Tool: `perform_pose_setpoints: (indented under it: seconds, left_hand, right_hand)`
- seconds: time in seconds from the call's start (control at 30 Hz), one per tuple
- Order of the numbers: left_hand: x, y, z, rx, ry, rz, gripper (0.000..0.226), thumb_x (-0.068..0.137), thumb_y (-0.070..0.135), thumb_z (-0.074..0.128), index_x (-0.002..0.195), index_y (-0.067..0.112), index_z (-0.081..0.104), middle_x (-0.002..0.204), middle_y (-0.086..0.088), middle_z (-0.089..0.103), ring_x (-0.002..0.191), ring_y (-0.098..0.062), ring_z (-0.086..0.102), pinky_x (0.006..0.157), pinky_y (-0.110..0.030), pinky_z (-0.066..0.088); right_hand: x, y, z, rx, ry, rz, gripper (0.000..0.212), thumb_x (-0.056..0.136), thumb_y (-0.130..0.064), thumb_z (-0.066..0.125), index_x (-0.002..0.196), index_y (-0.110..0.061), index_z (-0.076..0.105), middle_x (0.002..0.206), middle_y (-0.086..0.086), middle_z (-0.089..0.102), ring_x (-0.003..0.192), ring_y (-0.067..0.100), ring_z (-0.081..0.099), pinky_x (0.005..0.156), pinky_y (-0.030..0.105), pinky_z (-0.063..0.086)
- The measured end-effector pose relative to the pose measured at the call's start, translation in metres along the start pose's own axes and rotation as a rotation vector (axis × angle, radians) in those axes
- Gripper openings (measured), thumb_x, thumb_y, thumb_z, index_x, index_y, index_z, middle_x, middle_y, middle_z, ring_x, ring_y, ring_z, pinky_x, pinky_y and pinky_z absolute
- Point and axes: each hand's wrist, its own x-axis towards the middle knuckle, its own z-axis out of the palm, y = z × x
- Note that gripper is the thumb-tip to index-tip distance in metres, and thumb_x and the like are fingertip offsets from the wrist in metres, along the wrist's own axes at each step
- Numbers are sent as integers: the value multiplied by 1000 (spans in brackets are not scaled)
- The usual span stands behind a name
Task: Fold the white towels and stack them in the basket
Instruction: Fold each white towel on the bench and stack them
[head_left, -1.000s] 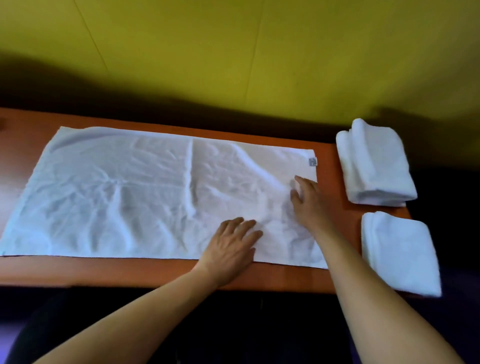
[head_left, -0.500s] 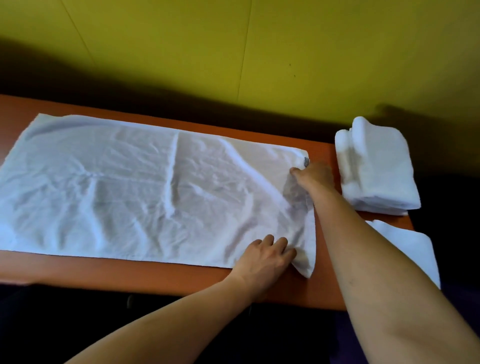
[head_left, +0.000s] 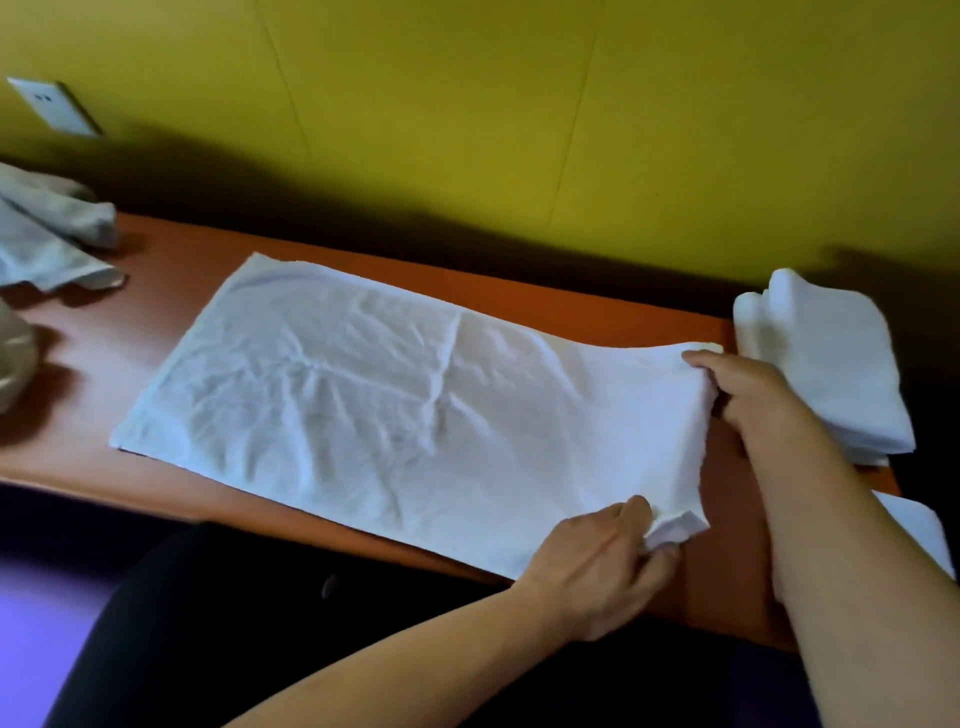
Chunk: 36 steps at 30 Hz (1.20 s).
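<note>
1. Nearest the camera, the left hand (head_left: 602, 566) pinches the near right corner of the white towel (head_left: 395, 415), the cloth bunched into a small soft wad between thumb and fingers, just past the table's front edge.
2. Beyond that grip, along the same short edge, the right hand (head_left: 748, 400) clasps the far right corner, fingers curled over the hem, which lifts slightly off the surface.
3. Leftward from both grips, the towel lies spread flat on the smooth orange-brown table (head_left: 171, 312), a long rectangle of thin, crinkled fabric with one raised crease running across its middle. No label or writing can be read on it.
4. Just right of the right hand, a folded towel stack (head_left: 826, 364) sits thick and plush; a second folded towel (head_left: 919, 525) shows behind the right forearm.
5. Far to the left of the grips, crumpled greyish-white towels (head_left: 47, 234) lie in a loose heap.
6. Farthest back, a white wall plate (head_left: 52, 106) is set in the yellow-green wall (head_left: 467, 104).
</note>
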Motion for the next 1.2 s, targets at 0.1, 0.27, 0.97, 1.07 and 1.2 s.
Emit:
perform_pose_setpoints:
  seconds: [0.1, 0.27, 0.97, 1.07, 1.2]
  left_hand:
    - [-10, 16, -12, -69, 37, -2, 33, 106, 49, 30, 96, 21, 44, 98, -9, 63, 91, -34, 59, 76, -40, 43]
    - [-36, 16, -53, -235, 281, -82, 34, 101, 36, 48, 72, 20, 39, 76, -2, 49, 70, -23, 50, 66, -38, 41]
    - [-176, -195, -221, -468, 760, -608, 41, 105, 37, 44, 81, 3, 51, 65, -14, 62, 52, -20, 65, 56, -32, 57]
    - [-185, -220, -232, -443, 806, -654, 38, 106, 33, 44, 81, 5, 53, 63, -14, 63, 49, -19, 65, 52, -23, 50]
    - [-196, -256, -241, -383, 805, -724, 36, 105, 34, 43, 80, 13, 57, 57, -9, 64, 45, -18, 66, 55, -32, 53]
  right_hand:
    - [-60, -27, -6, 110, 50, -38, 74, 41, -49, 90, 107, -17, 74, 108, 8, 75, 98, 29, 72, 95, 46, 55]
    - [-125, -67, 9, 257, 57, -148, 70, 54, -54, 83, 107, -10, 69, 97, 7, 73, 85, 22, 72, 82, 37, 59]
    - [-269, -151, 375, 47, -65, -481, 34, 85, -23, 70, 53, -17, 61, 73, 12, 67, 78, 32, 72, 75, 49, 59]
    - [-278, -152, 417, 12, -66, -514, 21, 91, -22, 67, 71, -13, 68, 79, 11, 66, 76, 27, 67, 69, 38, 55]
    - [-279, -149, 466, -15, -113, -534, 24, 94, -23, 64, 91, -3, 78, 86, 12, 71, 70, 20, 65, 55, 20, 45]
